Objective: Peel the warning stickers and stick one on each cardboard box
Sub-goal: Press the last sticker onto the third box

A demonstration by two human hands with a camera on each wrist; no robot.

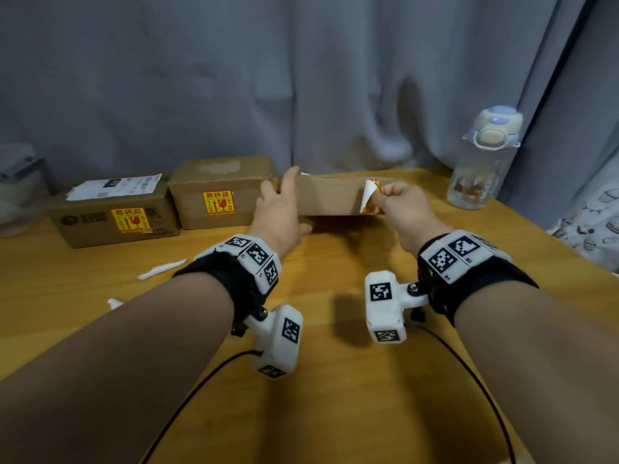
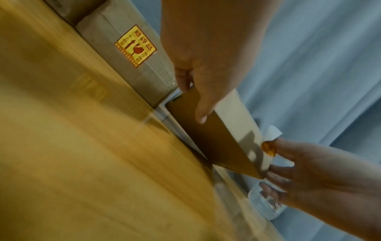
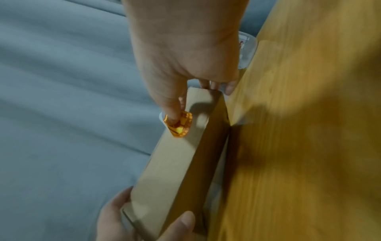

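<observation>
Three cardboard boxes stand in a row at the back of the table. The left box (image 1: 114,212) and the middle box (image 1: 219,192) each carry a yellow-red warning sticker (image 1: 218,202) on the front. My left hand (image 1: 281,202) grips the left end of the plain third box (image 1: 330,195), thumb (image 3: 179,226) on its front face and fingers behind it. My right hand (image 1: 383,195) pinches a curled warning sticker (image 1: 370,195) at the box's right end, white side showing. In the right wrist view the sticker (image 3: 180,124) lies over the top face; contact is unclear.
A clear water bottle (image 1: 482,162) with a pale lid stands at the back right of the wooden table (image 1: 335,396). White backing scraps (image 1: 160,268) lie on the left. A translucent container (image 1: 20,189) sits at the far left. Grey curtain hangs close behind the boxes.
</observation>
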